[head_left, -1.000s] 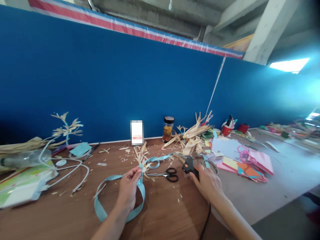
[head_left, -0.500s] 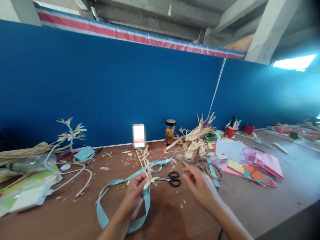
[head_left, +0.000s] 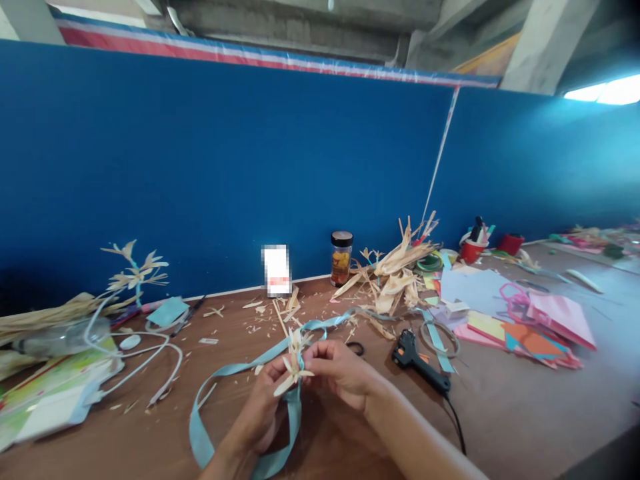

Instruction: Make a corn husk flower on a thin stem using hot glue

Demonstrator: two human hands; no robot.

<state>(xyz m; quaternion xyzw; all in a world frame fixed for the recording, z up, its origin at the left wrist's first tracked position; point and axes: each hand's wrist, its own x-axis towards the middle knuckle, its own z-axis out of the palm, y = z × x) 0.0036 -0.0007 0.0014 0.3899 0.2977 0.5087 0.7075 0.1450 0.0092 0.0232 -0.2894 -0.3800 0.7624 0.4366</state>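
Note:
Between my hands is a small corn husk flower (head_left: 296, 363) with pale petals and a stem wrapped in light blue ribbon. My left hand (head_left: 263, 400) is closed on it from the left. From the right, the fingertips of my right hand (head_left: 340, 370) pinch at the flower's wrapped middle. A long light blue ribbon (head_left: 201, 427) runs down from the stem and loops over the table to the left and back. Behind my right hand only a black handle of the scissors (head_left: 356, 348) shows. A black glue gun (head_left: 420, 363) lies to the right, its cord trailing forward.
Dried corn husks (head_left: 400, 273) are piled at the back beside a black-lidded jar (head_left: 341, 260). Coloured papers (head_left: 525, 340) and a pink bag (head_left: 563, 317) lie right. At left are a finished-looking husk flower stem (head_left: 136, 270), white cable (head_left: 175, 360) and clear bottle (head_left: 65, 335). A blue partition (head_left: 225, 153) stands behind.
My right hand has moved left from beside the scissors to the flower and now pinches it. The glue gun it was covering has come into view, and the scissors are mostly hidden.

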